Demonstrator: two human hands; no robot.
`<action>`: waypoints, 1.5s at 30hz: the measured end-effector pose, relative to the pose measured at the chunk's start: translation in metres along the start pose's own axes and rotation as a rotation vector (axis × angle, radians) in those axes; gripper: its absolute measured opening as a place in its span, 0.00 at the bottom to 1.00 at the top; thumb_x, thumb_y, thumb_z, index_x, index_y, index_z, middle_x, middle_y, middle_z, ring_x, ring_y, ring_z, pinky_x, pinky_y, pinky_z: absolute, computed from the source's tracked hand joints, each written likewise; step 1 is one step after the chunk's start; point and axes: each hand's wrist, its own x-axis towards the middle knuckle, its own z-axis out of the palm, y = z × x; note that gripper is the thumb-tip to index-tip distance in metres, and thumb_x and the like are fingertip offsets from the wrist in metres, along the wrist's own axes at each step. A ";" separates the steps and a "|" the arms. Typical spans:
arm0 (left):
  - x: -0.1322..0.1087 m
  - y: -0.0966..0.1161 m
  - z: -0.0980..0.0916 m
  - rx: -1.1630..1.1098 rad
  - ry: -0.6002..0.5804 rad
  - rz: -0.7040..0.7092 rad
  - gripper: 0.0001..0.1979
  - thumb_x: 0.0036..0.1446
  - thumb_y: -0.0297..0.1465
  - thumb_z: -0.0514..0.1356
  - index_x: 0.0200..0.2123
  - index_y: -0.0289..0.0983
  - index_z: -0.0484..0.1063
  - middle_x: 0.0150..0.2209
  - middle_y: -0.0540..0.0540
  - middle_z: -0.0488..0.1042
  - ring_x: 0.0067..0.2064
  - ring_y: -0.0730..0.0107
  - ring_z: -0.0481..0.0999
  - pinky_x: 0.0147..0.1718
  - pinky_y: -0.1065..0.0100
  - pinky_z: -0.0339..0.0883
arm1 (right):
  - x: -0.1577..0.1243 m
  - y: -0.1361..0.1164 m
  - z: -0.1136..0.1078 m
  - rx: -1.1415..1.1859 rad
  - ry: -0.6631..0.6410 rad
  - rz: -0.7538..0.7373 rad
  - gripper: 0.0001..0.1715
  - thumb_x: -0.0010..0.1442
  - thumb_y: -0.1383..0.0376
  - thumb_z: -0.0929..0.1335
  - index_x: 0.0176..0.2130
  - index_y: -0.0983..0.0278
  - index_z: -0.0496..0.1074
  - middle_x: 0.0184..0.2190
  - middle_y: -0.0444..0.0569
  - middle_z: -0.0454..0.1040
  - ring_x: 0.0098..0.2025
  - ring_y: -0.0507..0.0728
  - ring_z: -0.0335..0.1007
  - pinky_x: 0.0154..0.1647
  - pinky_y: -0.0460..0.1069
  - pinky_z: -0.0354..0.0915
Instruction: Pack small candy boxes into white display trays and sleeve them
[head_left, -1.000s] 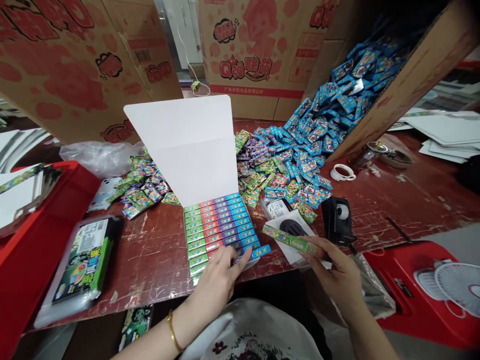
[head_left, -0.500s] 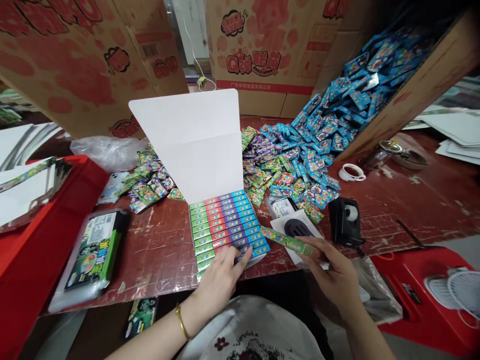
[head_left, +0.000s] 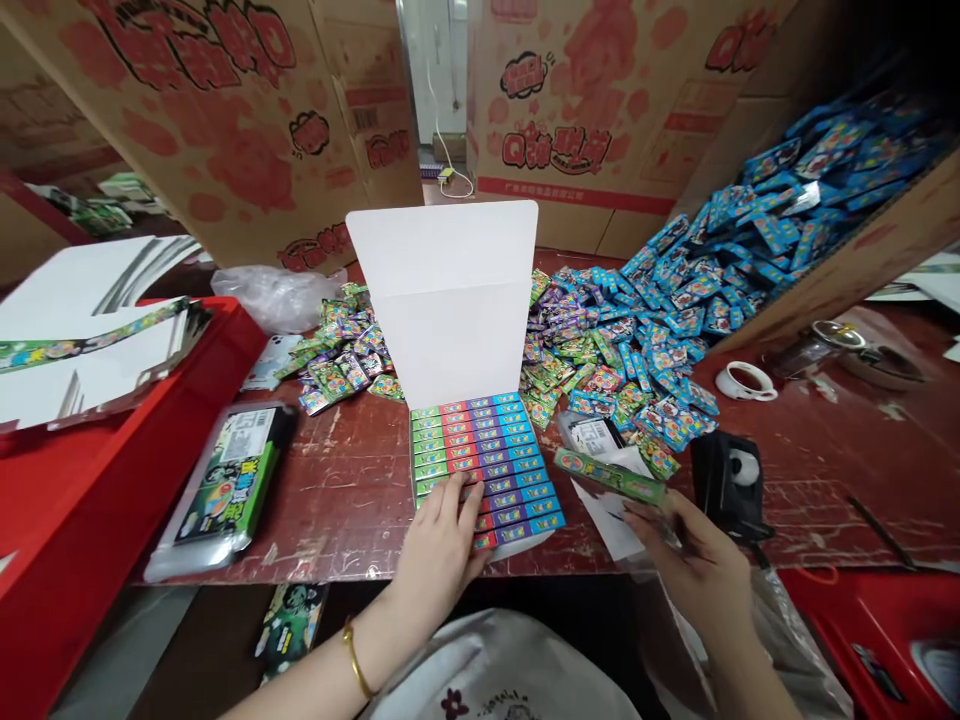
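Note:
An open white-lidded display box (head_left: 465, 330) stands in front of me, filled with rows of small candy packs (head_left: 517, 462) in green, red, purple and blue columns. My left hand (head_left: 442, 525) lies over the lower left of these rows, fingertips on the packs around the green and red columns; its fingers are slightly bent and hold nothing visible. It hides the packs beneath it. To the right of the box, my right hand (head_left: 697, 550) grips one end of a long green candy pack (head_left: 607, 476), which points toward the box above a white paper sheet (head_left: 611, 525).
Loose candy packets (head_left: 600, 340) are heaped behind the box, spilling from a carton (head_left: 847, 250) at right. A tape dispenser (head_left: 727, 485) and a cup (head_left: 745, 380) stand at right. Flat plastic-wrapped packages (head_left: 225, 490) and a red bin (head_left: 112, 520) are left.
The view has turned left, so the scene sits further right. My left hand has shifted from the purple and blue columns toward the green and red ones. The green pack stays in my right hand.

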 end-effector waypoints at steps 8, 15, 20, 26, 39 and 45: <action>0.016 -0.006 -0.016 0.069 -0.154 -0.016 0.41 0.39 0.42 0.69 0.53 0.24 0.63 0.52 0.27 0.65 0.53 0.43 0.64 0.52 0.50 0.60 | 0.007 -0.010 0.008 0.046 -0.049 -0.032 0.15 0.54 0.62 0.70 0.43 0.60 0.70 0.39 0.50 0.76 0.40 0.58 0.73 0.47 0.52 0.69; 0.040 -0.002 -0.020 0.104 -0.376 0.111 0.49 0.34 0.43 0.67 0.57 0.22 0.57 0.49 0.27 0.68 0.52 0.43 0.66 0.57 0.51 0.52 | 0.010 -0.006 0.007 0.049 -0.043 -0.028 0.15 0.53 0.61 0.70 0.42 0.61 0.71 0.39 0.50 0.76 0.40 0.59 0.74 0.45 0.53 0.70; 0.051 -0.004 -0.027 -0.041 -0.394 0.109 0.43 0.30 0.43 0.68 0.51 0.27 0.64 0.42 0.36 0.72 0.47 0.47 0.71 0.60 0.43 0.39 | 0.018 -0.003 0.010 0.102 -0.025 -0.005 0.15 0.52 0.64 0.71 0.42 0.61 0.72 0.37 0.48 0.77 0.37 0.57 0.74 0.42 0.50 0.70; 0.049 -0.016 -0.027 -0.170 -0.351 0.131 0.34 0.29 0.41 0.68 0.43 0.33 0.65 0.38 0.43 0.72 0.41 0.52 0.73 0.61 0.41 0.32 | 0.063 -0.033 0.048 0.486 -0.006 0.069 0.14 0.53 0.61 0.71 0.40 0.62 0.71 0.35 0.48 0.77 0.35 0.56 0.74 0.38 0.50 0.72; -0.024 -0.017 -0.026 0.165 0.127 -0.325 0.55 0.39 0.60 0.59 0.56 0.19 0.56 0.52 0.21 0.65 0.56 0.34 0.62 0.58 0.35 0.34 | 0.088 -0.058 0.114 -0.220 -0.738 -0.559 0.23 0.62 0.68 0.63 0.56 0.59 0.62 0.40 0.50 0.72 0.42 0.60 0.65 0.43 0.55 0.63; -0.043 -0.032 -0.025 0.173 0.110 -0.079 0.42 0.56 0.52 0.50 0.65 0.32 0.41 0.65 0.39 0.50 0.66 0.50 0.43 0.62 0.48 0.38 | 0.082 -0.078 0.124 -0.478 -0.784 -0.734 0.32 0.61 0.71 0.62 0.62 0.58 0.53 0.49 0.55 0.67 0.48 0.62 0.63 0.45 0.57 0.62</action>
